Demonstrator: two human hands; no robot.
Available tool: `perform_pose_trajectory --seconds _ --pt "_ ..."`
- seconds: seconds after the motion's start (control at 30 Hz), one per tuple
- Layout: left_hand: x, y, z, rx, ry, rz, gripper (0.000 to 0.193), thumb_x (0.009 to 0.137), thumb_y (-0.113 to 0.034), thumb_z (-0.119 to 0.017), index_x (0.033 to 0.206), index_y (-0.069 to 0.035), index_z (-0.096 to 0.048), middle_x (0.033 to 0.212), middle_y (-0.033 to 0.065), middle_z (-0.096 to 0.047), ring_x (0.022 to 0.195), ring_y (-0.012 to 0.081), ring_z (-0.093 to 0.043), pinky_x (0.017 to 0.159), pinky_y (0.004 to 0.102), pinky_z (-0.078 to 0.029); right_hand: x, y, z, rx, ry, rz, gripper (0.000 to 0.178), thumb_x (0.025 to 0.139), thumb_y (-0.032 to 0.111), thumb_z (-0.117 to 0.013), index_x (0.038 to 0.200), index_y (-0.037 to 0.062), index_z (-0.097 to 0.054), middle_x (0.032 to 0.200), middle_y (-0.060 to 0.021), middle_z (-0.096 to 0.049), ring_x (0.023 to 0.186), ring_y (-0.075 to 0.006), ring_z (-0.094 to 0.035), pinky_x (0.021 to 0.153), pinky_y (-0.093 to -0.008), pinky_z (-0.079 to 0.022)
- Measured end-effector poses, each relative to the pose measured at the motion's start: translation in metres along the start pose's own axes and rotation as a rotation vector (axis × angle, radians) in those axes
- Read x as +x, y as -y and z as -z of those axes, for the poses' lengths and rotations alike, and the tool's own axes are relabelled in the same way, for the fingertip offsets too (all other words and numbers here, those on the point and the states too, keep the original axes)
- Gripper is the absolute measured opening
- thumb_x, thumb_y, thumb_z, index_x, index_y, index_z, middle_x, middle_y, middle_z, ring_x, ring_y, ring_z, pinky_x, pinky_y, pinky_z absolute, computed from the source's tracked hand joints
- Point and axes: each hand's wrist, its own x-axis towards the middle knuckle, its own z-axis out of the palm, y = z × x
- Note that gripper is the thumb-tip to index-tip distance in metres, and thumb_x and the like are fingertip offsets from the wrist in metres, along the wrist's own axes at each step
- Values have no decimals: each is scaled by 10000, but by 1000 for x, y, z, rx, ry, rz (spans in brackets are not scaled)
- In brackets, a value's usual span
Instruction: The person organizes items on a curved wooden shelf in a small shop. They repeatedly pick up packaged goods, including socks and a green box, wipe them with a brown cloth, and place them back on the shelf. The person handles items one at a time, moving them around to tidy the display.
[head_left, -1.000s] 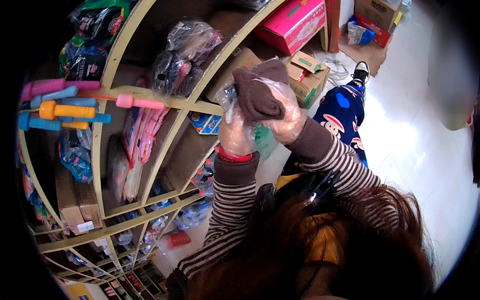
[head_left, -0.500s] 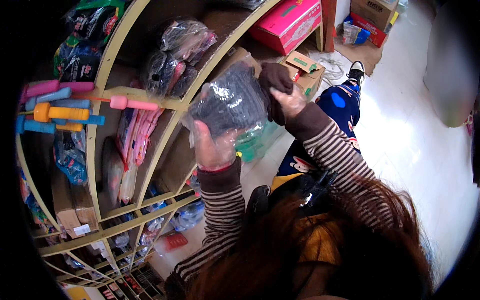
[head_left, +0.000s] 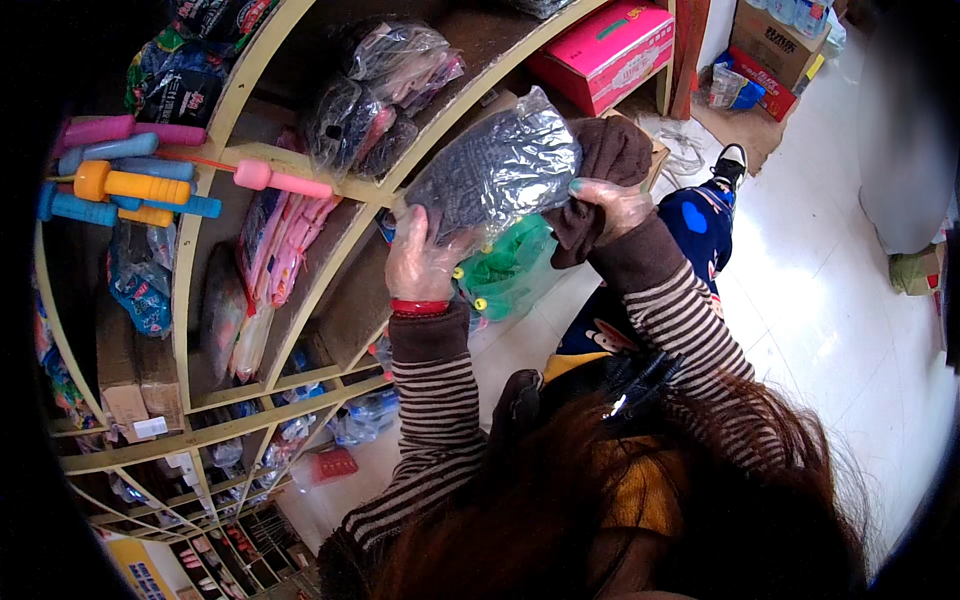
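Both of my hands wear thin clear plastic gloves. My left hand (head_left: 422,258) grips the lower left of a clear plastic bag (head_left: 490,165) packed with dark grey, textured fabric goods; the thumb lies along the bag's side. My right hand (head_left: 614,206) is closed on a bunched dark brown cloth (head_left: 610,150) at the bag's right end. Whether the right fingers also hold the bag is hidden behind the cloth. The bag is tilted up in front of the shelves, its wrap shiny and creased.
Pale-edged shelves (head_left: 185,290) with bagged goods stand at my left. Jump-rope handles (head_left: 130,180) stick out from them. A pink box (head_left: 605,55) sits on a shelf ahead. Green bagged things (head_left: 510,262) lie beneath my hands. Cartons (head_left: 770,45) stand on the floor at the far right.
The bag has shifted right and turned, showing more of its shiny wrap. My right hand has moved right and slightly down with the brown cloth. The view has shifted a little.
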Motion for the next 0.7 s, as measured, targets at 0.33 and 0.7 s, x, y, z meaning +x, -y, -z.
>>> perform_pose_trajectory --seconds 0.33,0.7 --pt "-12 24 -48 874 276 -383 859 712 -84 -702 1439 -56 -246 1441 147 -346 1338 250 -324 1100 371 -257 10 5 -18 -170 -71 -93 453 709 197 -688 1144 116 -590 1195 -137 -557 1149 -245 -509 1006 -343 -361" --pt "17 56 -20 -363 270 40 465 933 -260 -483 1334 -34 -413 1326 117 -463 1179 253 -471 1039 391 -349 12 27 -57 -363 126 402 653 690 62 -654 1309 72 -451 1294 -170 -484 1214 -347 -459 1038 -413 -343"
